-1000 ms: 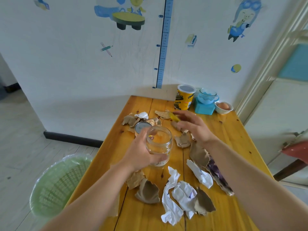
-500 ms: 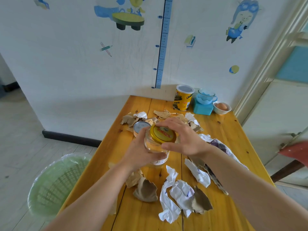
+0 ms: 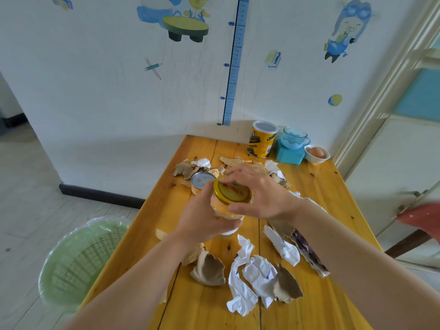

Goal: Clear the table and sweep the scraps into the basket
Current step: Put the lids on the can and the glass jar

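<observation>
A clear glass jar (image 3: 225, 211) is held just above the middle of the wooden table (image 3: 316, 186); my left hand (image 3: 202, 217) grips its side. My right hand (image 3: 259, 191) holds the yellow lid (image 3: 232, 192) on the jar's mouth, fingers curled round the rim. Torn white paper scraps (image 3: 250, 279) and brown cardboard scraps (image 3: 209, 270) lie on the near part of the table, and more scraps (image 3: 190, 166) lie beyond the jar. A green basket (image 3: 81, 260) lined with clear plastic stands on the floor left of the table.
A small tin with a grey lid (image 3: 201, 182) sits just behind the jar. At the back stand a yellow can (image 3: 262, 139), a blue cup on a teal box (image 3: 294, 145) and a white bowl with an egg (image 3: 316, 153). A red stool (image 3: 421, 220) is at the right.
My right hand fetched the yellow lid from behind the jar and set it on the jar's mouth. My left hand has kept its grip on the jar.
</observation>
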The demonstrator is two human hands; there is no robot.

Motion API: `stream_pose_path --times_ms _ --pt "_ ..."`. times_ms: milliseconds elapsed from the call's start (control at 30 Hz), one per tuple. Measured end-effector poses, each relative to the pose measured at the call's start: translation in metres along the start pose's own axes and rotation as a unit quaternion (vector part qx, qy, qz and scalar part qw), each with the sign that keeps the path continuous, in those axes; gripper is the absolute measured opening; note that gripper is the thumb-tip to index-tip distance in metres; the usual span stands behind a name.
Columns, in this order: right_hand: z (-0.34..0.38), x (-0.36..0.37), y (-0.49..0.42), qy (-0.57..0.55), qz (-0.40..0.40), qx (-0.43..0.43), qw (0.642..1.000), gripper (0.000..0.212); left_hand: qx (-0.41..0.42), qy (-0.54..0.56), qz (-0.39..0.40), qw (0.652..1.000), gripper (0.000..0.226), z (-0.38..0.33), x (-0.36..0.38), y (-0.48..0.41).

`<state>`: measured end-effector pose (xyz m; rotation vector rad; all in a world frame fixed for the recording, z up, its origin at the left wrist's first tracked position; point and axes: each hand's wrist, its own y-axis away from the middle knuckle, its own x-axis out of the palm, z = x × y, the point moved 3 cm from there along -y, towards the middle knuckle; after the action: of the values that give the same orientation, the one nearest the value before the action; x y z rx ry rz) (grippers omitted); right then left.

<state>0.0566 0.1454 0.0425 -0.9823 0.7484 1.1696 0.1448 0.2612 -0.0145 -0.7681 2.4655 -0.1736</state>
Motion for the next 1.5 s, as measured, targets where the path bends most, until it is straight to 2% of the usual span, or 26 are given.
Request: stream_pose_path --times_ms 100,200,333,433,500,600,667,700,767,833,867,933,1000,1033,1167,1200,1367,1500 --pt "0.014 -0.005 0.002 0.019 -0.063 -0.084 0.994 0.063 0.032 -0.033 -0.013 0.999 0.071 -0.018 -0.005 0.0" --pt "0.029 -0.012 0.007 0.007 -0.158 -0.162 0.974 0.052 0.062 -0.06 0.015 0.996 0.071 -0.038 -0.013 -0.003" --pt "0.038 -0.02 0.013 -0.035 -0.184 -0.19 0.964 0.044 0.086 -0.005 0.073 0.994 0.056 -0.056 -0.023 0.002" --pt "0.038 -0.022 0.01 -0.045 -0.191 -0.152 0.969 0.039 0.088 -0.036 0.034 0.995 0.057 -0.06 -0.023 -0.002" --pt "0.037 -0.019 0.005 -0.047 -0.222 -0.098 0.969 0.037 0.064 -0.096 -0.037 0.993 0.068 -0.059 -0.019 -0.004" --pt "0.038 -0.014 -0.001 -0.069 -0.283 -0.035 0.956 0.034 0.049 -0.208 -0.162 0.963 0.082 -0.058 -0.011 -0.005" --pt "0.04 -0.01 -0.004 -0.057 -0.293 -0.009 0.954 0.036 0.064 -0.255 -0.202 0.944 0.082 -0.06 -0.007 -0.005" --pt "0.039 -0.009 -0.003 -0.05 -0.289 0.005 0.956 0.037 0.065 -0.258 -0.197 0.943 0.081 -0.06 -0.007 -0.004" --pt "0.04 -0.012 0.002 -0.043 -0.251 0.009 0.967 0.042 0.055 -0.201 -0.145 0.967 0.075 -0.056 -0.011 -0.003" --pt "0.047 -0.021 0.008 -0.032 -0.177 -0.057 0.982 0.052 0.049 -0.035 -0.033 0.998 0.068 -0.056 -0.02 -0.003" --pt "0.052 -0.028 0.01 -0.03 -0.143 -0.106 0.984 0.056 0.068 0.073 0.034 0.994 0.064 -0.059 -0.024 -0.004" --pt "0.063 -0.04 0.01 -0.062 -0.086 -0.168 0.98 0.058 0.105 0.239 0.16 0.952 0.052 -0.063 -0.029 -0.001" --pt "0.068 -0.046 0.006 -0.109 -0.045 -0.168 0.979 0.055 0.108 0.3 0.239 0.917 0.052 -0.066 -0.028 0.0" --pt "0.067 -0.046 0.004 -0.121 -0.038 -0.157 0.979 0.05 0.1 0.296 0.245 0.918 0.051 -0.067 -0.026 0.0" --pt "0.05 -0.035 -0.002 -0.178 -0.097 -0.086 0.975 0.025 0.07 0.175 0.12 0.975 0.034 -0.063 -0.019 -0.005" --pt "0.046 -0.031 -0.002 -0.193 -0.111 -0.07 0.972 0.021 0.062 0.138 0.089 0.984 0.035 -0.062 -0.016 -0.004" --pt "0.035 -0.017 -0.004 -0.185 -0.168 -0.014 0.968 0.021 -0.009 0.002 -0.021 1.0 0.074 -0.057 -0.009 0.005" --pt "0.036 -0.017 -0.009 -0.153 -0.187 0.017 0.97 0.017 -0.032 -0.075 -0.094 0.992 0.086 -0.055 -0.005 0.004"
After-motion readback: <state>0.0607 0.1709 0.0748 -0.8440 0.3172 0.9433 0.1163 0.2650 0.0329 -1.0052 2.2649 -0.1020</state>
